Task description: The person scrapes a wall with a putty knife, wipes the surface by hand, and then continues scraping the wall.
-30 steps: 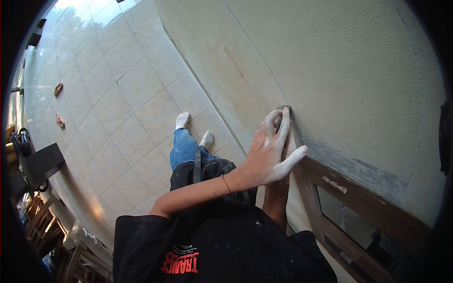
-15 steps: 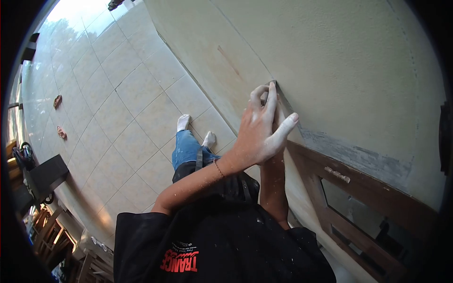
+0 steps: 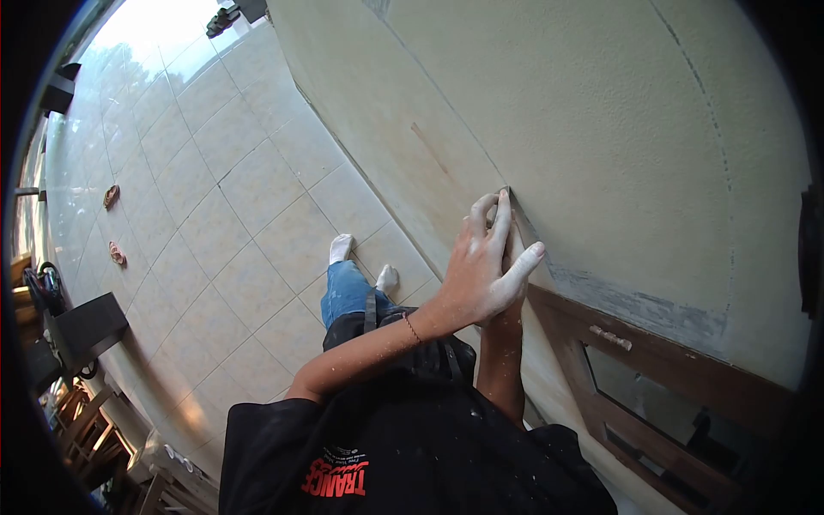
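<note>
My left hand [image 3: 489, 270], dusted white, lies over my right hand [image 3: 513, 300] against the pale wall [image 3: 601, 120]. Its index and middle fingertips press at the top corner of a thin metal blade [image 3: 522, 220], while the thumb sticks out to the right. The blade's edge rests along the wall, at the lower end of a thin grey line. Most of my right hand is hidden under the left, and its grip cannot be made out. White powder coats the fingers of my left hand.
Below the hands is a brown wooden frame [image 3: 661, 356] with glass panels, under a grey patch [image 3: 639, 300] on the wall. Tiled floor [image 3: 206, 215] spreads to the left, with sandals [image 3: 112, 196] on it. A dark box-like object [image 3: 90, 326] and wooden furniture [image 3: 86, 421] are at lower left.
The whole view has shifted, so wall, floor and hands appear lower. Against the wall, the hands and blade have slid slightly toward the wooden frame; the left hand still lies on the right.
</note>
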The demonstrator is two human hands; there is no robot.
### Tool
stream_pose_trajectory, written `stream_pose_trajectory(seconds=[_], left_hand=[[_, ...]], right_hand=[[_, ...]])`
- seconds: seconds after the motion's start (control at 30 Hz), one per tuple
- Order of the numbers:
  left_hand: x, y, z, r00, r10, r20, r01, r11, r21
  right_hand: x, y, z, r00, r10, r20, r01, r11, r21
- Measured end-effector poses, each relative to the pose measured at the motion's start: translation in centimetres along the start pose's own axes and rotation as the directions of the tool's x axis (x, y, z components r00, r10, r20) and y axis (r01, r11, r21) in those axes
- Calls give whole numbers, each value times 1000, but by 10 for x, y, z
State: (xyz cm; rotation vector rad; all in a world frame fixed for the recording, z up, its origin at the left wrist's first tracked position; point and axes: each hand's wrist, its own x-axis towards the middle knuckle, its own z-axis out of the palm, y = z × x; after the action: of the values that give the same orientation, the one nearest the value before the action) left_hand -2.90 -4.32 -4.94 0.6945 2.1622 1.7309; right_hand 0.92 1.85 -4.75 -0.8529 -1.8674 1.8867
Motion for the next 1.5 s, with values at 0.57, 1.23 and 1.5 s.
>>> stream_pose_trajectory(seconds=[0.57,1.23,1.5], left_hand=[[46,-16,-52,999,-38,6,38,999,-12],[145,-59,-149,989,-53,-140,57,998,26],[168,-88,-190,878,-131,-460,59,984,-169]], right_hand=[[48,0,54,1000,14,21,-15,998,58],[154,64,179,940,-205,273,-13,778,628],[91,54,158,859,445,252,-486,864,132]])
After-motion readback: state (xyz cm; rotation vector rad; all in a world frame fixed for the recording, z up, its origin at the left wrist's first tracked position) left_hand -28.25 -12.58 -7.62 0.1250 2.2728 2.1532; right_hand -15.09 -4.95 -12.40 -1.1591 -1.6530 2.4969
